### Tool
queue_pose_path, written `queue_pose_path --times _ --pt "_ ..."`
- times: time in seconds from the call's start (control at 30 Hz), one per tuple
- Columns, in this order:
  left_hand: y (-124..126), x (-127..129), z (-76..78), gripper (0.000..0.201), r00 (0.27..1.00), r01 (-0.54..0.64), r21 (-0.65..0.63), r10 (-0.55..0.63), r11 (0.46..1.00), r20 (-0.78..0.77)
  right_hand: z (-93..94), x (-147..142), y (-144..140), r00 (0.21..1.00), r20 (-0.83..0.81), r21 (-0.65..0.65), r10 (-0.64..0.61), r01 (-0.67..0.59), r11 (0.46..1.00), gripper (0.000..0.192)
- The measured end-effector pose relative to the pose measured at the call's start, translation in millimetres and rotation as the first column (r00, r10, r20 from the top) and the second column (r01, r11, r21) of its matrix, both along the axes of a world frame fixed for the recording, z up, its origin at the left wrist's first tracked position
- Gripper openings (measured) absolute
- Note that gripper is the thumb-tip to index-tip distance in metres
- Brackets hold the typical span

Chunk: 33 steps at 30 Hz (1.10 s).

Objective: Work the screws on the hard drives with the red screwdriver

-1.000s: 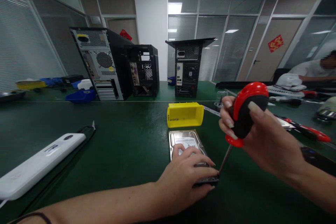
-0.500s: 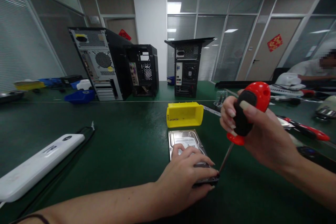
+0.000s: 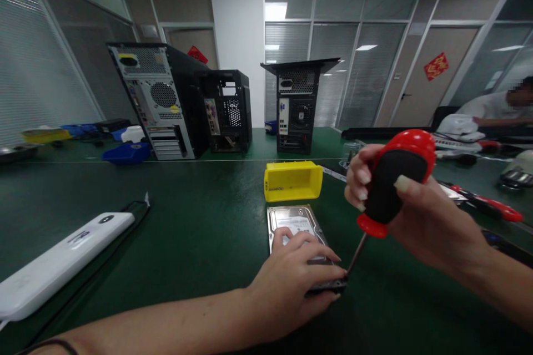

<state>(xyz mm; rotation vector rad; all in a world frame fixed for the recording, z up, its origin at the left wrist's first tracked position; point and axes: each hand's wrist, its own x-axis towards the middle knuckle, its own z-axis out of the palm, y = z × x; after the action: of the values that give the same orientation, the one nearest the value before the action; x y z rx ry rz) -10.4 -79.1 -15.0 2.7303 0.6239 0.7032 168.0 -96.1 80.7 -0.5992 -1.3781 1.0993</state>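
A silver hard drive [image 3: 296, 216] lies label up on the green table. My left hand [image 3: 297, 272] is laid across its near half, fingers curled over it and the thumb along the near edge, gripping it. In my right hand [image 3: 420, 216] is a screwdriver [image 3: 393, 183] with a thick red and black handle, held tilted. Its metal shaft slopes down to the drive's near right corner, where the tip meets the edge by my left fingertips. Whatever the tip touches is too small to make out.
Just behind the drive, a yellow bin [image 3: 293, 182] rests on its side. Computer cases [image 3: 179, 100] stand at the back. A white power strip [image 3: 70, 263] with a black cable lies left. On the right are a red-and-black tool [image 3: 485, 205], a clear jar [image 3: 350, 154] and a seated person [image 3: 485, 108].
My right hand has turned the screwdriver handle and shifted it slightly; the tip stays at the drive's corner. My left hand and the drive have not moved.
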Motion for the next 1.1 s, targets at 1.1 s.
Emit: queue_pose_path --times 1.1 --pt "-0.6 1.1 0.3 0.024 0.999 -0.025 0.050 0.027 0.998 -0.037 3.9 -7.1 -8.6 0.985 -0.139 -0.052 0.103 -0.111 0.992 0.045"
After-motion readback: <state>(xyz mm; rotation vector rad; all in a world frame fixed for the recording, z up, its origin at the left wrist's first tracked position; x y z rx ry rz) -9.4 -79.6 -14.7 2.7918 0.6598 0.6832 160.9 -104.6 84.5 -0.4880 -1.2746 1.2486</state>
